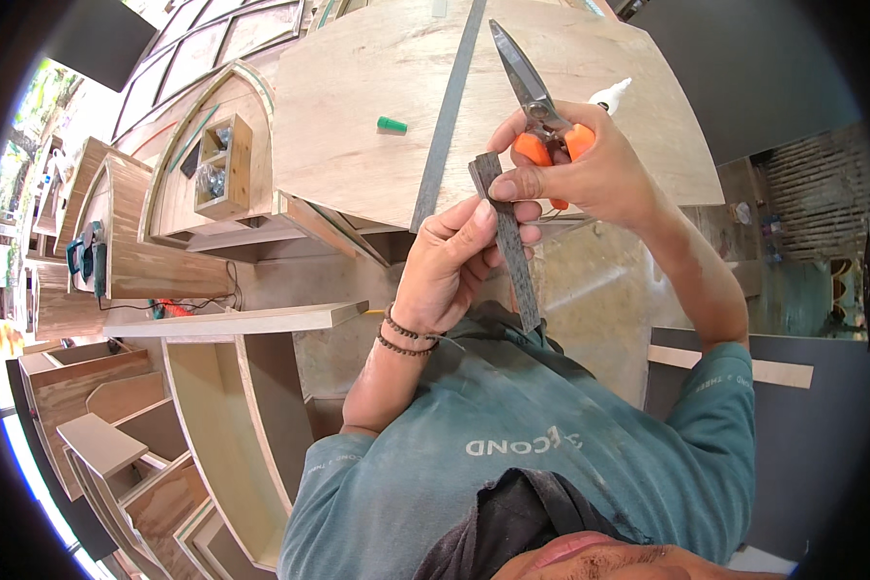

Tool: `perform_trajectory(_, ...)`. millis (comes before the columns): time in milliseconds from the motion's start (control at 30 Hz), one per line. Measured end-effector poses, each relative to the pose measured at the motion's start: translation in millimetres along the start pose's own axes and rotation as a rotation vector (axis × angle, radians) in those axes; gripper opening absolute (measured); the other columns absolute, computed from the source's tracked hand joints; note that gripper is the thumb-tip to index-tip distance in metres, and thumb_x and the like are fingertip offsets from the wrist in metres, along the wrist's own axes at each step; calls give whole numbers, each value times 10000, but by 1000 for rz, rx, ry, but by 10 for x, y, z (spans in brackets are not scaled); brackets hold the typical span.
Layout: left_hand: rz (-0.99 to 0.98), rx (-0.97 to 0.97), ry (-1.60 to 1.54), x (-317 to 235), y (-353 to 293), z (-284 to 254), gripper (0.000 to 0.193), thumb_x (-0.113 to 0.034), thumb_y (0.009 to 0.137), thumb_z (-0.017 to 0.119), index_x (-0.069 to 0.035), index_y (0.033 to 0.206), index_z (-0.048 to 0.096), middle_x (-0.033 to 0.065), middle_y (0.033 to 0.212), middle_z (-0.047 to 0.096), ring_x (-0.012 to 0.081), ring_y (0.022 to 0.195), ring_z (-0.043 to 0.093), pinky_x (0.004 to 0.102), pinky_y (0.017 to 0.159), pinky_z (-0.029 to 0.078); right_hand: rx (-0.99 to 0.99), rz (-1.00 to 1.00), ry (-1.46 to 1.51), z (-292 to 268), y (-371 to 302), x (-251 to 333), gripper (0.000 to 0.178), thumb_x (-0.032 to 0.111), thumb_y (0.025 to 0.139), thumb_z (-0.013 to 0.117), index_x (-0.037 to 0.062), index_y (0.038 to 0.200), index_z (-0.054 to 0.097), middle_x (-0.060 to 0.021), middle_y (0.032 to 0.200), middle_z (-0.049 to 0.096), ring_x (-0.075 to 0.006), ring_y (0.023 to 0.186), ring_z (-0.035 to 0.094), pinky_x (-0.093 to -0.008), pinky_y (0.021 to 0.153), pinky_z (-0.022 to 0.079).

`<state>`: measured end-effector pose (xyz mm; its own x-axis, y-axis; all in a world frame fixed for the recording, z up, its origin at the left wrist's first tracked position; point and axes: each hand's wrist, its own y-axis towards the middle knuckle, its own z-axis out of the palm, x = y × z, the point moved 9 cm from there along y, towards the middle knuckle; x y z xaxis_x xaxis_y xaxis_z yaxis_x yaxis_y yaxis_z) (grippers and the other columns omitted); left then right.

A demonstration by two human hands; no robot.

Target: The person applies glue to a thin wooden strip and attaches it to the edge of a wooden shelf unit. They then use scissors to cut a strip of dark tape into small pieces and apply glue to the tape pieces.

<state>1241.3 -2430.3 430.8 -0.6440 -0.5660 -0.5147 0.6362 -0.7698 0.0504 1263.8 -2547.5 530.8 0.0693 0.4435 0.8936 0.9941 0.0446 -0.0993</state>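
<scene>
My left hand [445, 261] pinches a bundle of short dark grey wood-grain strips [514, 261] between thumb and fingers, below their upper end. The strips hang slanting in front of my chest, lower end toward my shirt. My right hand [594, 174] holds shears [524, 77] with orange handles, their blades pointing up and away from me. Its thumb and fingertips also press on the strips near their top, above my left hand. The shears' blades look closed and apart from the strips. Beyond my hands, a long grey strip [447, 126] lies across a plywood panel [348, 87].
A green cap [391, 125] and a white nozzle-tipped bottle [611, 95] are on the panel. A wooden box [224, 169] with clear bags stands to the left, near a teal power tool [89, 259]. Unfinished cabinet frames [222, 416] crowd my left side.
</scene>
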Motion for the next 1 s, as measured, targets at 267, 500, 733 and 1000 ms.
perform_trajectory(267,10,-60,136,38,-18,-20,384,-298,1065,577,0,1304,614,131,1157,704,225,1027,705,376,900,603,13,-177,-34,7,-76,32,354,160,829,882,30,1133,756,45,745,640,-33,684,578,-187,619,429)
perform_trajectory(500,297,-189,308,-148,-22,6,351,-249,1078,561,33,1281,613,161,1195,697,249,1083,698,396,944,586,-22,-156,7,16,-176,27,275,145,967,729,22,1212,704,16,760,639,-52,690,579,-219,636,450)
perform_trajectory(733,1000,-402,464,-539,-173,-30,385,-233,1087,535,32,1365,508,214,1352,621,343,1295,598,470,1157,454,-77,88,117,95,-692,-99,284,264,1039,623,18,1180,643,-25,799,678,-77,703,646,-248,636,502)
perform_trajectory(1000,1245,-437,580,-465,-65,99,439,-301,1048,611,15,1328,490,280,1342,615,359,1324,567,517,1193,344,144,325,358,545,-848,-639,271,234,1065,576,-5,1193,587,-74,824,707,-64,551,599,-220,529,488)
